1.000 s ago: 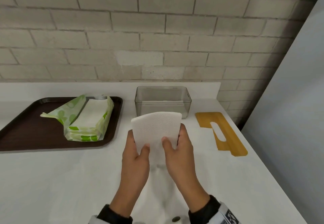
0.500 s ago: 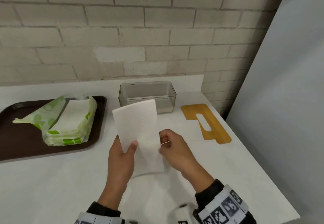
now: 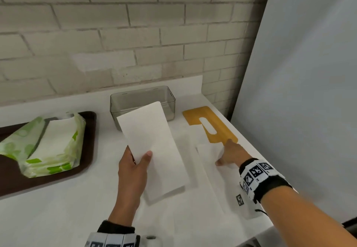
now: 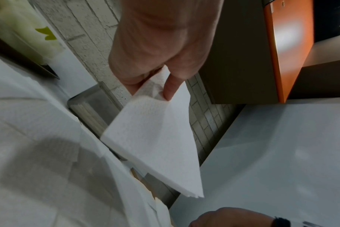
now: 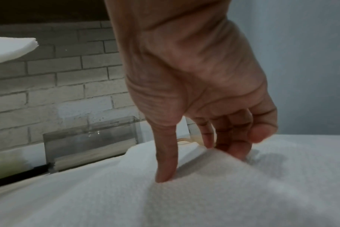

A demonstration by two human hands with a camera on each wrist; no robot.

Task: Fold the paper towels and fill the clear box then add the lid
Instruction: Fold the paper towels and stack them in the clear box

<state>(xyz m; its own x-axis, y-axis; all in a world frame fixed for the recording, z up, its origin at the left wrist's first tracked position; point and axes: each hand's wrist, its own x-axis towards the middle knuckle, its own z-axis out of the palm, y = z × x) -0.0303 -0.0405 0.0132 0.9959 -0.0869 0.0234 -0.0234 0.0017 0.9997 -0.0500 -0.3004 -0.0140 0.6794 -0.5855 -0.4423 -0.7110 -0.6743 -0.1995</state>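
Observation:
My left hand [image 3: 139, 156] pinches a folded white paper towel [image 3: 152, 146] by its near left corner and holds it tilted above the counter; the left wrist view shows that hand [image 4: 161, 90] with thumb and finger on the folded towel [image 4: 155, 138]. My right hand [image 3: 224, 156] is down on a second towel [image 3: 210, 179] lying on the counter. There my right hand [image 5: 200, 164] has its thumb on top and curled fingers behind a raised ridge of this towel [image 5: 204, 199]. The clear box [image 3: 143, 100] stands by the wall. The yellow slotted lid [image 3: 210, 125] lies to its right.
A brown tray [image 3: 87, 150] on the left carries an open green-and-white pack of towels [image 3: 48, 144]. A grey panel [image 3: 309, 92] bounds the counter on the right. The brick wall runs behind the box. More white sheets lie flat under my hands.
My right hand let go of the folded towel and moved right, down onto the towel near the lid. My left hand keeps the folded towel, now tilted. The head view swung left and down.

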